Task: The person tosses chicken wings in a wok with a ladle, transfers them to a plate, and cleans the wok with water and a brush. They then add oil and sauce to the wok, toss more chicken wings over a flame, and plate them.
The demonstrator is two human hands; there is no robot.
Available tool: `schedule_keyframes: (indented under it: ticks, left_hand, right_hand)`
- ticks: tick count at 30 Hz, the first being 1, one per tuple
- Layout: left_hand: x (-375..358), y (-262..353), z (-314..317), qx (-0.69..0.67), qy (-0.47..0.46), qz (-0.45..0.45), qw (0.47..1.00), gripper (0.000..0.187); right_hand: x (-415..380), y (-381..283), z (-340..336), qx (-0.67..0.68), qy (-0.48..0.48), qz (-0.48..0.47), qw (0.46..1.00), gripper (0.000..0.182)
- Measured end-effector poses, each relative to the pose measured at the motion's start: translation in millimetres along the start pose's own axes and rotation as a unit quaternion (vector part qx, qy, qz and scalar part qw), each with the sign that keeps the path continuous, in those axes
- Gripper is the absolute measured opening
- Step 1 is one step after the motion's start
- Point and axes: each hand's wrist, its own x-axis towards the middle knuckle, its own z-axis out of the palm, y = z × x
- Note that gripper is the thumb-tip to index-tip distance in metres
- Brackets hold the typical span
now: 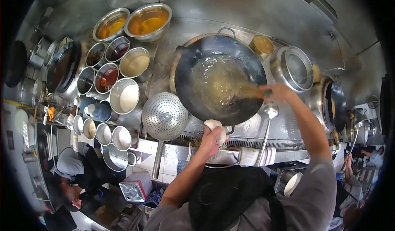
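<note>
A large black wok [190,95] sits on the range, with cloudy, swirling water [218,76] inside. My left hand [210,142] grips a folded white cloth [216,128] against the wok's near rim, by its lower handle. Over the wok's right side, my right hand [277,94] is closed around a tan wok brush [249,92]. Motion blurs the brush, and its bristle end dips into the water. A ladle [270,110] rests just right of the wok, its handle toward me. On the left lies a perforated strainer [164,115].
Two steel bowls of orange liquid [148,23] stand at the back left, above several seasoning pots [124,96]. Stacked steel pans [297,68] and a can [261,45] are right of the wok. A striped towel [263,156] hangs on the front rail. Other people [74,165] work left and right.
</note>
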Motion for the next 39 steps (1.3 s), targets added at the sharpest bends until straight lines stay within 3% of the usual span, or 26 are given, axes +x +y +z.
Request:
schedule_keyframes:
  ticks: [1, 3, 5, 6, 7, 9, 10, 12, 13, 15, 18, 19, 20, 24, 26, 28, 30, 32, 34, 36, 39]
  left_hand:
    - [3.1, -1.7, -3.6, 0.017, -0.007, 0.003, 1.0, 0.039]
    - [12.2, -7.2, -9.9, 0.032, -0.019, 0.01, 0.999, 0.038]
    - [17.9, -14.2, -18.4, 0.037, -0.008, 0.036, 0.999, 0.037]
    - [16.6, -14.0, -17.5, 0.035, -0.011, 0.036, 0.999, 0.037]
    - [13.0, -11.5, -15.5, 0.021, -0.017, 0.035, 0.999, 0.037]
    - [-0.5, -1.5, -8.1, 0.005, -0.017, 0.026, 1.0, 0.036]
    - [0.5, -2.9, -11.1, 0.004, -0.017, 0.026, 1.0, 0.036]
    - [-0.1, -13.6, -18.7, 0.041, -0.027, 0.065, 0.997, 0.039]
    - [-2.2, -14.7, -15.2, 0.054, -0.008, 0.075, 0.996, 0.038]
    - [-0.2, -15.3, -15.4, 0.04, -0.005, 0.075, 0.996, 0.037]
    - [-3.4, -8.0, -13.2, 0.045, -0.023, 0.065, 0.997, 0.033]
    - [-5.5, -5.8, -10.2, 0.046, -0.02, 0.072, 0.996, 0.031]
    - [-8.2, -5.4, -8.4, 0.048, -0.018, 0.075, 0.996, 0.03]
    - [-11.5, -4.8, -3.6, 0.055, -0.003, 0.073, 0.996, 0.027]
    - [-10.1, 0.1, -4.9, 0.037, -0.032, 0.036, 0.998, 0.034]
    - [-18.3, 7.5, 3.4, 0.04, -0.026, 0.007, 0.999, 0.034]
    - [-22.2, 9.9, 8.2, 0.037, -0.011, 0.003, 0.999, 0.034]
    - [-19.8, 8.7, 7.8, 0.029, -0.009, 0.016, 0.999, 0.031]
    - [-18.9, 2.7, 6.5, 0.019, -0.01, 0.027, 0.999, 0.028]
    - [-12.9, 2.5, 2.9, 0.054, -0.01, 0.032, 0.998, 0.035]
    - [-14.1, 1.2, 3.0, 0.056, -0.011, 0.042, 0.997, 0.035]
  right_hand:
    - [25.9, 2.6, 6.9, -0.056, 0.083, -0.049, 0.994, 0.062]
    - [51.4, -64.4, 34.2, -0.061, 0.167, -0.041, 0.983, 0.059]
    - [78.7, -112.1, 95.2, -0.07, 0.172, 0.034, 0.982, 0.06]
    - [63.6, -130.5, 118.2, -0.024, 0.211, -0.005, 0.977, 0.064]
    - [26.1, -149.2, 109.6, 0.003, 0.156, -0.023, 0.988, 0.059]
    - [-8.8, -123.2, 129.1, 0.005, 0.133, -0.06, 0.989, 0.068]
    - [-19.3, -101.6, 127.2, -0.055, 0.06, 0.003, 0.997, 0.065]
    - [-6.3, -35.1, 121.4, -0.126, 0.079, 0.069, 0.986, 0.061]
    - [0.2, -24.1, 100.1, -0.135, 0.164, 0.097, 0.972, 0.062]
    - [37.9, -30.4, 56.2, -0.053, 0.264, 0.059, 0.961, 0.063]
    - [133.2, -75.6, 60.1, 0.16, 0.275, -0.042, 0.947, 0.066]
    - [101.7, -128.4, 45.0, 0.414, 0.152, 0.01, 0.897, 0.071]
    - [106.3, -144.8, 62.4, 0.501, 0.122, -0.018, 0.857, 0.072]
    - [56.1, -159.6, 103.6, 0.541, 0.004, -0.087, 0.836, 0.069]
    - [67.7, -104.2, 157.8, 0.333, 0.135, -0.269, 0.893, 0.065]
    - [-12.2, -81.4, 96.7, 0.249, -0.056, -0.134, 0.958, 0.063]
    - [-40.9, -49.2, 44.2, 0.158, -0.153, -0.006, 0.975, 0.065]
    - [-13.1, 1.2, 44.7, -0.01, 0.025, -0.06, 0.998, 0.062]
    - [23.8, -34.1, 51.9, -0.015, 0.153, -0.077, 0.985, 0.056]
    - [40.3, -100.9, 70.5, -0.025, 0.083, 0.029, 0.996, 0.06]
    - [12.2, -127.3, 132.0, -0.011, 0.144, -0.053, 0.988, 0.07]
